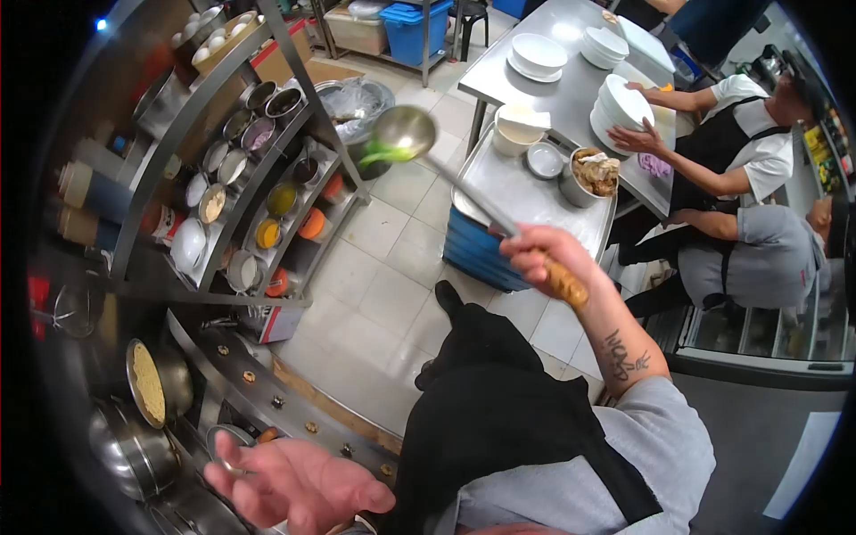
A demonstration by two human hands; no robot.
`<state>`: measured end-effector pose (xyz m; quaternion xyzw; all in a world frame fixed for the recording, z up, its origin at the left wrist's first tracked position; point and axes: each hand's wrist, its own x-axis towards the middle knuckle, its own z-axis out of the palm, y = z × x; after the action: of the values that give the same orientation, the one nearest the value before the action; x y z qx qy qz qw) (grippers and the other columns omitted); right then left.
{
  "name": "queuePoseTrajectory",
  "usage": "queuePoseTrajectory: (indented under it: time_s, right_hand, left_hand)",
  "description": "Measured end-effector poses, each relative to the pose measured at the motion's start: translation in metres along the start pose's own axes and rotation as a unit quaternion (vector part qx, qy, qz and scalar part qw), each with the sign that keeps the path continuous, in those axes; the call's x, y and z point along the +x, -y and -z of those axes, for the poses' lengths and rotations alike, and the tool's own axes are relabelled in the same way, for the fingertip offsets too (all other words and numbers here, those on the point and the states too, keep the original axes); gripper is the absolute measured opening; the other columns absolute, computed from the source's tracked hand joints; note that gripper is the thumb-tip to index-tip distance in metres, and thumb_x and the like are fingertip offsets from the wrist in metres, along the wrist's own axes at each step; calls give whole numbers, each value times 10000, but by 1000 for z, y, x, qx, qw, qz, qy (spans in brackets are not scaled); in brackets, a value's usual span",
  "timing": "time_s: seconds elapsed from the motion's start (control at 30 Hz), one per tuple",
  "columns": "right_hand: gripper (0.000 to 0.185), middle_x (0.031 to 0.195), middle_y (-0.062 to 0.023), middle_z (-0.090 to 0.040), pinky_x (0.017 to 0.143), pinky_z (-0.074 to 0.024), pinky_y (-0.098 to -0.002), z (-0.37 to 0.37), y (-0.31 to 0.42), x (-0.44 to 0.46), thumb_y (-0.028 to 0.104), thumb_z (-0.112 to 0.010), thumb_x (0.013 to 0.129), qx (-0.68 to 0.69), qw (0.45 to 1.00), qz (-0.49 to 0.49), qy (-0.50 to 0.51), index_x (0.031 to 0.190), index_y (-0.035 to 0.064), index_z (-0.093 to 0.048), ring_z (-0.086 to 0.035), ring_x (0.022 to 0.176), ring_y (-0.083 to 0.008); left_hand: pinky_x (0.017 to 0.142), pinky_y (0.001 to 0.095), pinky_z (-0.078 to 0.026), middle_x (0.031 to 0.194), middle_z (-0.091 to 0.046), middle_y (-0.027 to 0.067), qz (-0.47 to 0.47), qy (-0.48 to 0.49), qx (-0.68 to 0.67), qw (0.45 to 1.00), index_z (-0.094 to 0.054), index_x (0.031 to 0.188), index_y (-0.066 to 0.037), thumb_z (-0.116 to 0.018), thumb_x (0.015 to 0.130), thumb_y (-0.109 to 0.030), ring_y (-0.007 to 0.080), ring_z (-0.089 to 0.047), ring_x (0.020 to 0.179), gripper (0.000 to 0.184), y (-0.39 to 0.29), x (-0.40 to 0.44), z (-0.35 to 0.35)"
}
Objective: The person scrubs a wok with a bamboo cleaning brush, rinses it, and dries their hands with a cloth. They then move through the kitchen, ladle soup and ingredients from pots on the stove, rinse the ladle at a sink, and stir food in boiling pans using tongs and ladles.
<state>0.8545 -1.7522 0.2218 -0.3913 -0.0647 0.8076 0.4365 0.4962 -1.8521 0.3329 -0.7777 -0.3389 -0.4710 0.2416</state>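
Note:
My right hand (544,254) is wrapped round the handle of a long ladle (477,201), stretched out over the floor. Its wooden grip end (566,285) sticks out behind my fist. At the far end, the round metal bowl (406,132) is blurred, with a bright green smear (390,153) at its edge that I cannot identify. My left hand (308,486) is held palm up at the lower left, fingers spread and curled slightly, holding nothing. It is nearest the stove front (259,383) with its row of knobs.
A metal rack (334,192) holds several pots and tubs of ingredients. On the stove side sits a pan of yellow crumbs (147,383). Across the aisle stands a steel table (571,89); there a co-worker (731,134) handles stacked white plates (624,111). Another person (749,254) stands alongside.

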Motion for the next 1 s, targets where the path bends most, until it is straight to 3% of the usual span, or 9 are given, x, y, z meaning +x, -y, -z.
queuePoseTrajectory:
  time_s: [0.23,0.27,0.37,0.4,0.6,0.67,0.77,0.93,1.0]
  right_hand:
    - [82,765,-22,-509,422,-401,-177,37,160,39,21,-550,914,35,990,137,-26,965,-25,-504,-461,536,-42]
    - [70,768,-27,-520,425,-410,-182,46,185,49,23,-552,910,-2,986,163,-46,948,-16,-509,-470,539,-46]
    - [48,744,-39,-545,442,-438,-195,80,250,88,27,-562,887,-93,965,217,-110,908,-5,-533,-495,540,-58]
    - [46,701,-47,-549,448,-459,-231,91,270,99,25,-571,862,-128,959,208,-147,877,-13,-551,-526,529,-100]
    - [95,660,-87,-561,419,-458,-307,91,293,129,63,-605,825,-415,791,301,-334,863,-14,-565,-550,507,-166]
    - [166,788,-189,-646,542,-535,-403,105,292,137,71,-591,808,-475,755,260,-368,937,-34,-598,-645,623,-281]
    - [315,948,-279,-670,785,-536,-492,144,279,174,84,-570,784,-689,459,336,-448,1058,-66,-603,-665,887,-432]
    - [531,1118,-297,-640,904,-486,-480,147,255,176,130,-569,781,-619,532,377,-438,1273,-68,-536,-608,1056,-473]
    - [631,1017,-166,-647,664,-530,-399,156,232,182,138,-604,811,-386,738,412,-370,1396,-33,-441,-645,777,-264]
  left_hand:
    - [1193,529,-181,1616,-96,238,15,-189,-67,980,-140,1574,-105,-502,920,-252,370,-120,1502,762,-28,48,-68]
    - [1185,564,94,1566,345,93,127,-88,-49,987,212,1535,-224,-422,963,-366,338,315,1440,866,-41,32,-60]
    - [1118,536,-318,1565,-283,215,113,-260,-11,959,-373,1486,-106,-512,950,-264,343,-303,1446,576,-32,29,-103]
    - [1145,684,-67,1619,104,218,171,-121,41,977,24,1583,-190,-469,885,-483,434,57,1494,904,-36,-13,-76]
    - [1151,632,-185,1591,-133,245,270,-118,73,953,-126,1570,-140,-486,915,-520,436,-109,1484,839,-30,-16,-103]
    - [1166,627,-104,1605,38,237,313,-25,81,946,12,1572,-161,-473,924,-547,439,19,1486,896,-29,-22,-92]
    - [1169,626,-61,1620,83,226,331,23,130,934,72,1571,-122,-485,921,-539,443,41,1491,952,-13,-28,-100]
    - [1171,613,-58,1618,79,236,300,-35,171,938,80,1569,-112,-512,912,-541,448,32,1490,983,-1,-8,-80]
    - [1172,614,-54,1602,119,265,261,-72,209,940,112,1566,-135,-523,904,-549,450,61,1487,1006,-5,-5,-47]
